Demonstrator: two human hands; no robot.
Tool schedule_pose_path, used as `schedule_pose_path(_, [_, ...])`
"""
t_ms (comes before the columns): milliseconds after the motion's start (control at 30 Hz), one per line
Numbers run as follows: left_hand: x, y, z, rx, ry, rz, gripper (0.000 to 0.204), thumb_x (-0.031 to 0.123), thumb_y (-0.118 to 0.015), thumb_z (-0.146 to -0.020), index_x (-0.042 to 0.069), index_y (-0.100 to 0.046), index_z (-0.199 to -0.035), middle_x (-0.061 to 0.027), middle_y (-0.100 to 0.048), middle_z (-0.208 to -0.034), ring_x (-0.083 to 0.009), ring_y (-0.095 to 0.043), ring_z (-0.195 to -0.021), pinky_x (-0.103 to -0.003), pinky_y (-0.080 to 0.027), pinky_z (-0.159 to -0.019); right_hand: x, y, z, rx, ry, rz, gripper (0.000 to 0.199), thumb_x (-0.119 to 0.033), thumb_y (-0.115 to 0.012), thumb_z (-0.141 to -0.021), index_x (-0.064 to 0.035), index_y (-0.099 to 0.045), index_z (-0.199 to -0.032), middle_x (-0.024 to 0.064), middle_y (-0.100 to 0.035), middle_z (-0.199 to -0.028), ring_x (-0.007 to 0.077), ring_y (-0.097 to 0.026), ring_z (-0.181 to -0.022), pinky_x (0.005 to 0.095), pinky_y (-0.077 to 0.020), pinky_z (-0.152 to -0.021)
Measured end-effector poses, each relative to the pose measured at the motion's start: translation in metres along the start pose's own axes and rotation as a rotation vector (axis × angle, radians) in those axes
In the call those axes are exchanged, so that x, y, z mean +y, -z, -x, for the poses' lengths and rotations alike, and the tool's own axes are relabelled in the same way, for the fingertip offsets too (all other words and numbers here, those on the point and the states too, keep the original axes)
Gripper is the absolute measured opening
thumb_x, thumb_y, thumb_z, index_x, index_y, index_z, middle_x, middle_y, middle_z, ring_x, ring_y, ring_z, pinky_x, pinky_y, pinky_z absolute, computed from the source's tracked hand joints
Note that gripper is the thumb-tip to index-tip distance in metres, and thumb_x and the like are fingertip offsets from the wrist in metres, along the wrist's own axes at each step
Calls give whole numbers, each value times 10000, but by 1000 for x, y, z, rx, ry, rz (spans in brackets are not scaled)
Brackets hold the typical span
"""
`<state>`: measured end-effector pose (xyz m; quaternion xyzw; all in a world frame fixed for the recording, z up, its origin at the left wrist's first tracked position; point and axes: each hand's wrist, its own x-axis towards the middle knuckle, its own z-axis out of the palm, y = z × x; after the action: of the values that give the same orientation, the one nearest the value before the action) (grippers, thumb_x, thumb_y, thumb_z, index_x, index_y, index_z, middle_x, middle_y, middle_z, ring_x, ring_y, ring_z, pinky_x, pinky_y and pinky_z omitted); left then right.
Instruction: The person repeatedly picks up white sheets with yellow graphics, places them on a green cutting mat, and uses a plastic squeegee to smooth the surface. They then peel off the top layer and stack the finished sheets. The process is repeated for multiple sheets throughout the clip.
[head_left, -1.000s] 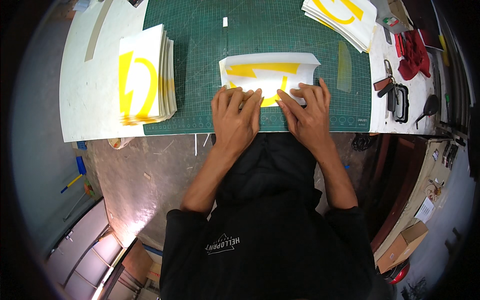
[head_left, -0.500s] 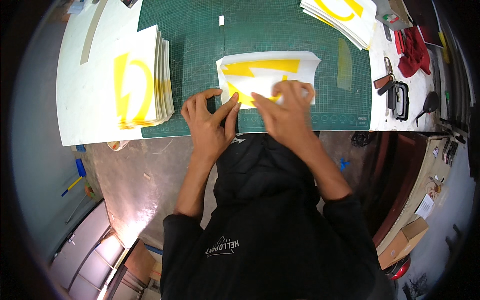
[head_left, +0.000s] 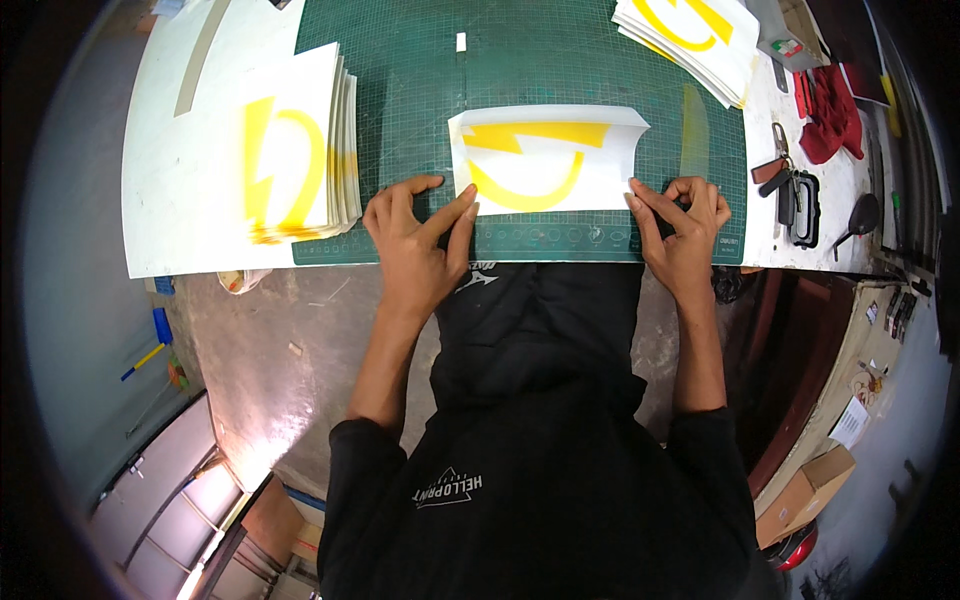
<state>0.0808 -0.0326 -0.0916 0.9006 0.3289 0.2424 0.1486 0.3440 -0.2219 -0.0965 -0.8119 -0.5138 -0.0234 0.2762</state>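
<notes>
A white printed sheet (head_left: 555, 168) with a yellow curved and jagged design lies on a green cutting mat (head_left: 555, 70). Its far edge and both sides curl up. At the near left corner, my left hand (head_left: 418, 238) pinches the sheet between thumb and forefinger, the other fingers bent on the mat. My right hand (head_left: 686, 238) grips the near right corner the same way, thumb below and forefinger above. Between the two hands the near edge runs nearly straight. The sheet's underside is hidden.
On the left stands a stack of similar printed sheets (head_left: 290, 165); another stack (head_left: 695, 40) sits at the far right. A translucent yellowish strip (head_left: 694, 130) lies right of the sheet. Keys (head_left: 775, 165), a black frame-shaped object (head_left: 805, 210) and a red cloth (head_left: 832, 120) are farther right.
My right hand has moved right, from the middle of the sheet's near edge to its near right corner, uncovering the yellow curve. My left hand stays at the left corner.
</notes>
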Motion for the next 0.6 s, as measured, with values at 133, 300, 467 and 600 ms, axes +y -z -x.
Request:
schedule_pose_path(133, [23,-2,-2,96,-44,-44,384,145,-784,-909,101,-760,-1290,-136,-665,-1260,-333,-561,-1195,-479,-372,-1050,-1,-2,-1,18,12,-2,251,-202,-847,-896,-171,-851,-1144,28,-566,-937,207,-526,-972,467,-289,-990])
schedule_pose_path(300, [67,-32,11,-158,-164,86,473,243,-723,-964,6,-670,-1369,-164,-601,-1484,-355,-519,-1420,-561,-330,-1210,-18,9,-10,-34,96,63,290,-157,-837,-885,-125,-816,-1172,60,-601,-952,234,-585,-972,483,-333,-1011])
schedule_pose_path(467, [68,-38,14,-157,-172,45,479,289,-727,-966,14,-682,-1356,-149,-607,-1489,-339,-549,-1392,-561,-316,-1226,-70,7,-60,136,271,-138,293,-136,-811,-890,-78,-774,-1175,82,-668,-1076,272,-638,-1045,524,-409,-1051])
schedule_pose_path(600, [71,-40,5,-80,-179,1,412,248,-725,-963,28,-703,-1311,-121,-663,-1404,-298,-610,-1248,-533,-361,-1178,-70,-19,-111,-14,431,-119,265,-150,-781,-918,-71,-771,-1171,94,-716,-1061,279,-666,-1056,525,-434,-1077])
